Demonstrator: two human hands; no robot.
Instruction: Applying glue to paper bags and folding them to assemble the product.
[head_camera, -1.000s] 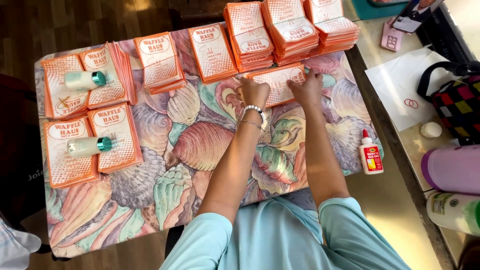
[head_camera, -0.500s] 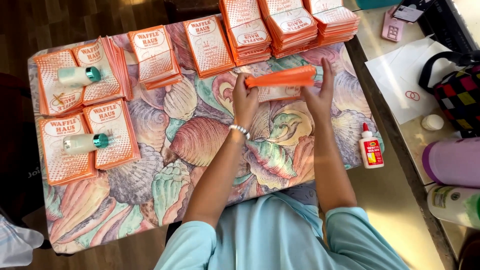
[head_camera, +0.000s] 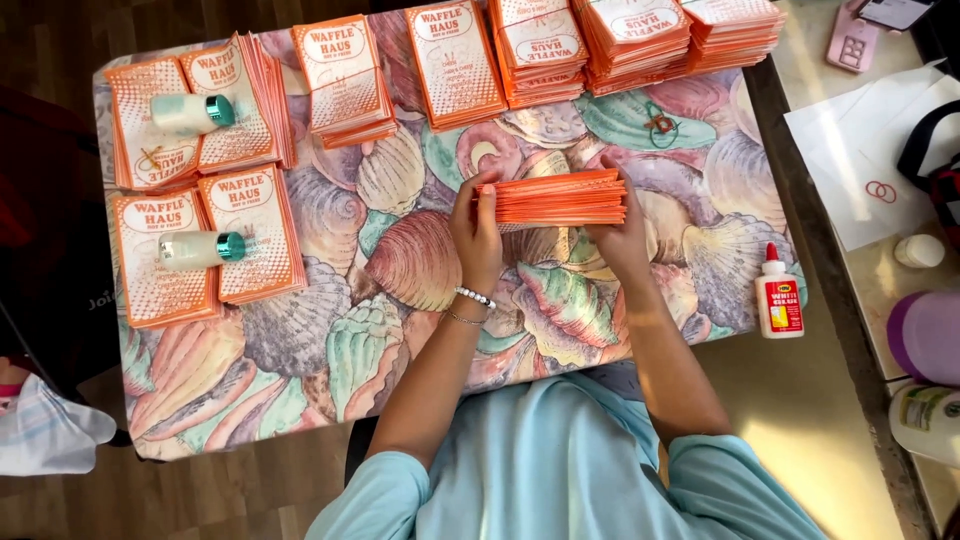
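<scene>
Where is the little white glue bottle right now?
In the head view, the glue bottle stands at the right edge of the shell-patterned cloth, just right of the right hand.

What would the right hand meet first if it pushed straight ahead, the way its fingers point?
The right hand points up the cloth. Past the orange stack it grips, the looped band probably comes first; height is unclear.

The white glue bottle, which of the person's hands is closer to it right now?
Right. The right hand grips the near end of the orange stack, just left of the glue bottle; the left hand holds the stack's far end.
</scene>
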